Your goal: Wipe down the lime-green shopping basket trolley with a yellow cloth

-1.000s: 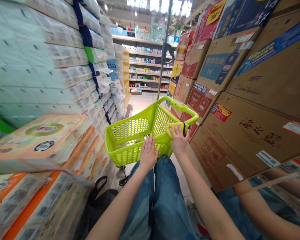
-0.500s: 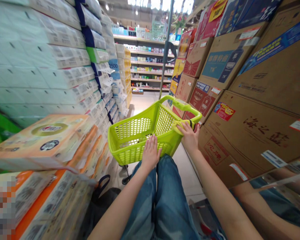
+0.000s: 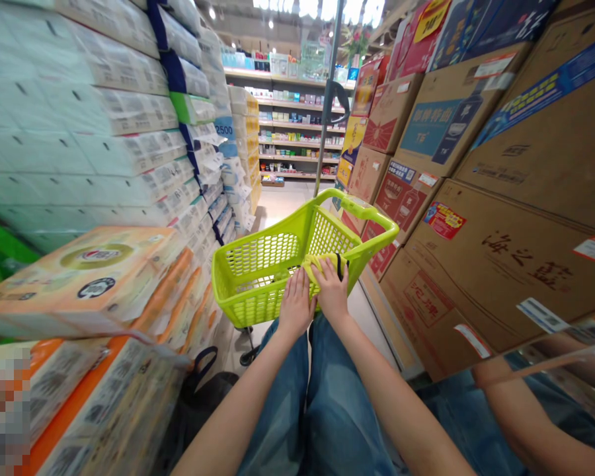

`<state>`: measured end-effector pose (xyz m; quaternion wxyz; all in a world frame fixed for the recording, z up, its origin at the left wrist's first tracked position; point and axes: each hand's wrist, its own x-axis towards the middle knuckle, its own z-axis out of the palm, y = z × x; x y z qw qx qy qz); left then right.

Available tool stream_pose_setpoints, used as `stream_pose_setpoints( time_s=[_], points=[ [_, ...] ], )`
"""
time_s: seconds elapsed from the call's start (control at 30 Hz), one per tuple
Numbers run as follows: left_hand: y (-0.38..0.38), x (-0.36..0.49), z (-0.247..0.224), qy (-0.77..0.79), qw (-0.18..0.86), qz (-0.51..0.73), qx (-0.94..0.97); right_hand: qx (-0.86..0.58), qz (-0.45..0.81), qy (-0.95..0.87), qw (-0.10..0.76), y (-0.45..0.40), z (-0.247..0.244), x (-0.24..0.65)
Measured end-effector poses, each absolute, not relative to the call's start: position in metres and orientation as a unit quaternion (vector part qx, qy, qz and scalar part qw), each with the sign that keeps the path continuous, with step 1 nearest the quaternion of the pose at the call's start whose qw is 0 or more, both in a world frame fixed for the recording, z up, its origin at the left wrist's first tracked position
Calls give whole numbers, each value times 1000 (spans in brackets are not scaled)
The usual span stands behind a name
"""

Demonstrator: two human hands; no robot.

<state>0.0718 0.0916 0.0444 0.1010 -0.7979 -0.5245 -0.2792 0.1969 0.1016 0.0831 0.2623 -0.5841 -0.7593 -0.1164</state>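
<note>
A lime-green wheeled shopping basket (image 3: 252,308) stands in front of my knees, its looped handle (image 3: 389,225) toward the right. On its near rim my left hand (image 3: 296,305) lies flat, fingers straight and holding nothing. Close beside it, my right hand (image 3: 333,291) presses a yellow cloth (image 3: 313,262) with a dark strip against the same rim, fingers spread over it. The part of the cloth beneath the palm is hidden. Through the lattice walls the inside of the basket shows partly.
Stacked cardboard cartons (image 3: 496,244) line the right side. Tissue packs (image 3: 139,112) rise at the left, with an orange pack (image 3: 104,264) nearer me. A metal pole (image 3: 322,145) stands behind the basket. Stocked shelves (image 3: 297,102) close the aisle's far end.
My right hand has slid the yellow cloth left along the rim, from the handle end to beside my left hand. The left hand and the basket have barely shifted.
</note>
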Motion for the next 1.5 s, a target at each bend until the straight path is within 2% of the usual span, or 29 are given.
stream_pose_setpoints(
  time_s=[0.17, 0.37, 0.5, 0.77, 1.03, 1.23, 1.33, 1.5],
  points=[
    [91, 73, 46, -524, 103, -287, -795, -560, -138, -781, 240, 108, 104, 251],
    [92, 77, 46, -523, 104, -286, -796, -660, -182, -670, 287, 133, 121, 309],
    [92, 78, 45, -532, 109, -280, -792, -691, -184, -630, 304, 130, 110, 278],
    [92, 72, 45, -526, 108, -271, -799, -611, -119, -731, 280, 102, 76, 193],
    [92, 70, 45, -522, 111, -270, -801, -540, -150, -791, 246, 107, 94, 248],
    [92, 70, 46, -519, 109, -274, -802, -653, -182, -663, 318, 129, 114, 293],
    [93, 72, 44, -519, 107, -284, -799, -673, -176, -635, 337, 129, 109, 275],
    [93, 73, 43, -518, 105, -290, -798, -633, -136, -696, 310, 111, 83, 211]
  ],
)
